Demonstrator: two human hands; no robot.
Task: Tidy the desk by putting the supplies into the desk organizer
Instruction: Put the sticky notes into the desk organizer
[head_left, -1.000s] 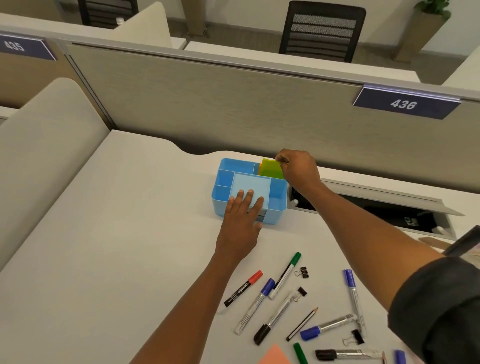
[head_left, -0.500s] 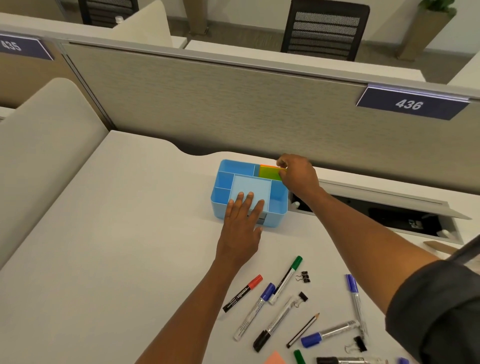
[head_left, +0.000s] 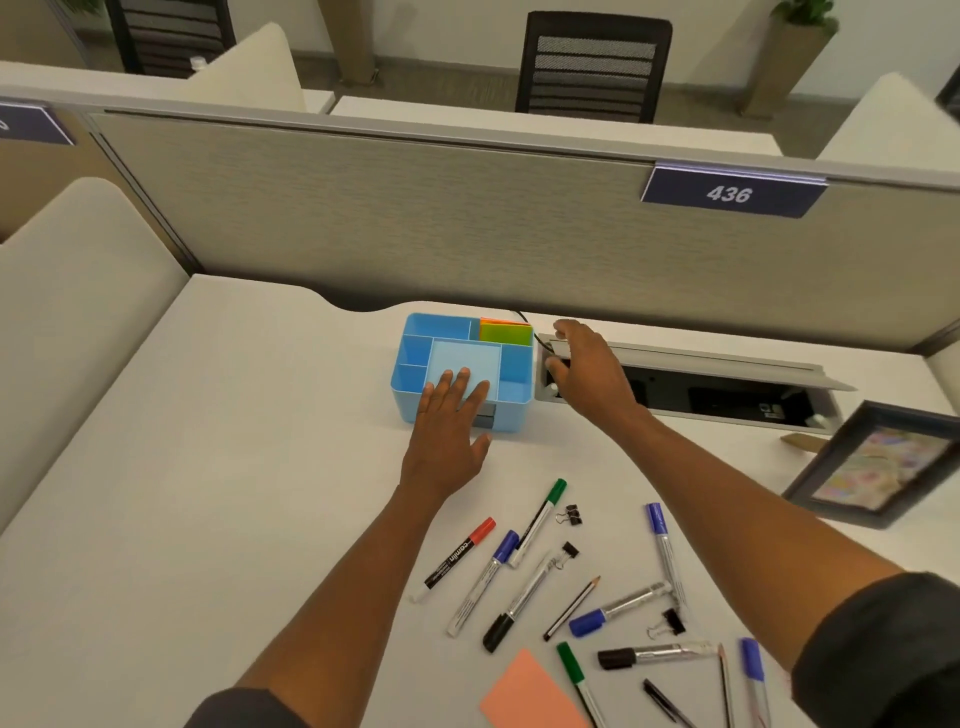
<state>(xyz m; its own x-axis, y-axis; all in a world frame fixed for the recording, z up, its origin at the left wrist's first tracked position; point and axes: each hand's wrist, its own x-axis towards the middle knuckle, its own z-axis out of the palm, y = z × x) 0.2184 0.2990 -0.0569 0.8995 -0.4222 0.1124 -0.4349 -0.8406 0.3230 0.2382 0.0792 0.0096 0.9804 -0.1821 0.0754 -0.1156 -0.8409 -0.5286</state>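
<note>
One pad of sticky notes (head_left: 506, 331) sits in the organizer (head_left: 415, 400), just left of your empty, loosely spread right hand (head_left: 584, 371). Left hand (head_left: 449, 431) rests flat on its front. Next, markers (head_left: 540, 514) lying on the bench (head_left: 208, 467) nearer you.

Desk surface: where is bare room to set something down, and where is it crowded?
Bare: the desk left of the blue organizer and the left hand. Crowded: the markers, pencils and binder clips near right; picture frame far right.

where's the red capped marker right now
In the head view the red-capped marker lies on the desk, leftmost of the scattered pens, just left of a blue-capped marker.
</note>
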